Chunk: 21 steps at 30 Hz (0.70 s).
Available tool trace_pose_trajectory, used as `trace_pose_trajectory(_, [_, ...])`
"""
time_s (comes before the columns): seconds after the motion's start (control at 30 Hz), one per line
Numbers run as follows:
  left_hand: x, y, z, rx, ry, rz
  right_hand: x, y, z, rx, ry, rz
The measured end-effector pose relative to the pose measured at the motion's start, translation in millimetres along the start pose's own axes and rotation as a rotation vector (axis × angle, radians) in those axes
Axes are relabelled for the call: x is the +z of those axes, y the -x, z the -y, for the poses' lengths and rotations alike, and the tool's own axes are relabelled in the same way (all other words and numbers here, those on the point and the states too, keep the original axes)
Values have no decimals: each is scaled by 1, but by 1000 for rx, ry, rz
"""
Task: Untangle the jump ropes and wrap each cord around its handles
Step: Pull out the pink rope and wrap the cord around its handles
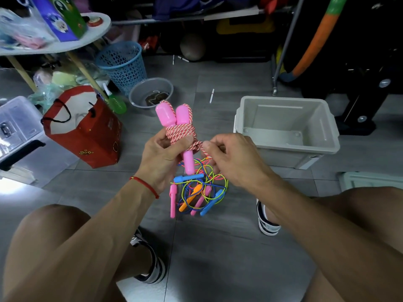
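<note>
My left hand [162, 159] grips two pink jump-rope handles [174, 117] held upright side by side. A red-and-white twisted cord [180, 132] is coiled several times around their middle. My right hand [231, 160] pinches the loose end of that cord just right of the coil. Below my hands, on the floor, lies a tangle of thin yellow, blue and pink cords [199, 190] with pink, blue and orange handles mixed in.
An open grey plastic bin [287, 147] stands to the right. A red paper bag [87, 136] sits to the left, with a grey bowl [150, 92] and blue mesh basket [122, 62] behind. My knees and striped shoes frame the grey tiled floor.
</note>
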State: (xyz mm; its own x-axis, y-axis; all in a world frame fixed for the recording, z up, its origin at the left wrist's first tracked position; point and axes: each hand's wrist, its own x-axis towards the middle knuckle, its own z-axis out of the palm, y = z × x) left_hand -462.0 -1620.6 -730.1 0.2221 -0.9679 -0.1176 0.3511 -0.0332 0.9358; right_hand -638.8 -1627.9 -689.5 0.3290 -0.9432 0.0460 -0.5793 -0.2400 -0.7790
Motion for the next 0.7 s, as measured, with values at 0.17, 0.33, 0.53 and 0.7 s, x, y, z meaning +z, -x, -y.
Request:
trace_pose_trajectory(0.17, [-2, 0, -8, -90, 153, 30, -6, 3, 0, -33, -22, 14])
trace_pose_trajectory(0.33, [-3, -3, -16, -138, 236, 58, -4, -3, -11, -142, 83, -22])
trace_pose_trajectory(0.53, [-3, 1, -20, -156, 261, 153, 0, -13, -23, -322, 205, -83])
trace_pose_trajectory(0.7, [-9, 1, -21, -184, 221, 251, 3, -9, -25, -206, 81, -5])
